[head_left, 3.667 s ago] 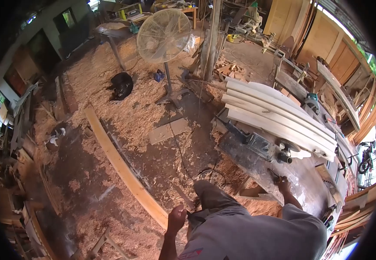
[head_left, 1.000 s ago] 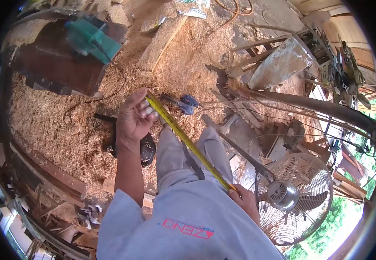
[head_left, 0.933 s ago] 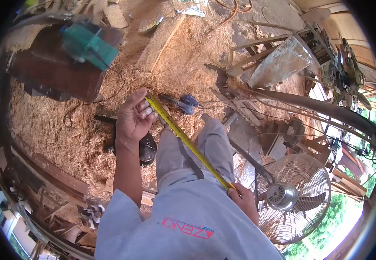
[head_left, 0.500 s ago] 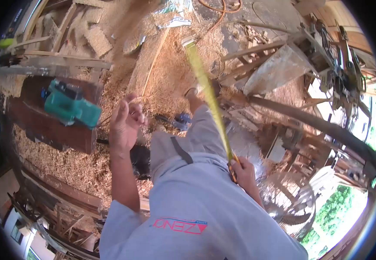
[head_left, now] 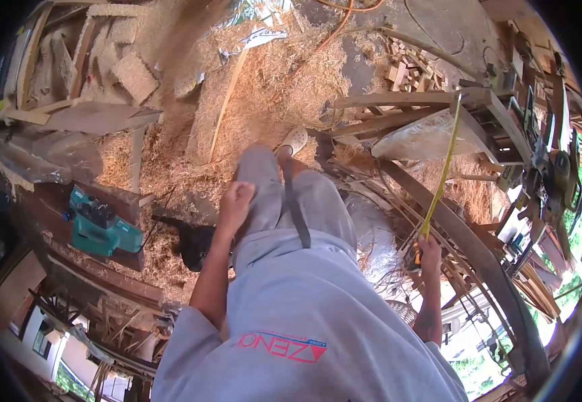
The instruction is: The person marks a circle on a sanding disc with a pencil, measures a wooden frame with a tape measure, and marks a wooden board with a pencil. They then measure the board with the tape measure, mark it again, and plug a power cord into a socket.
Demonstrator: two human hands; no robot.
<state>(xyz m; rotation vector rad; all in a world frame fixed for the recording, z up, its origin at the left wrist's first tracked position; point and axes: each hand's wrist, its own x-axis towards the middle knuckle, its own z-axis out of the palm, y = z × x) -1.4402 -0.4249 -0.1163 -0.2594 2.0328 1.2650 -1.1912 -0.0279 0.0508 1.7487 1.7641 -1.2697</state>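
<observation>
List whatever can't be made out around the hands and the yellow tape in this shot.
1. Head view: the tape measure markings are too small and blurred to read.
2. Its case is hidden inside the right hand.
3. Its far tip is too small to tell whether it hooks onto the wooden frame.
4. The left hand is a closed fist seen from behind; its fingers hide whether it holds anything.

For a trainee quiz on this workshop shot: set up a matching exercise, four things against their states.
Things:
1. left hand
2. right hand
3. yellow tape
4. green power tool

States:
A. lies on a dark bench
B. pulled out, slanting upward
C. holds the tape's lower end
D. closed in a fist, empty

Pairs: 1-D, 2-C, 3-B, 4-A
</observation>
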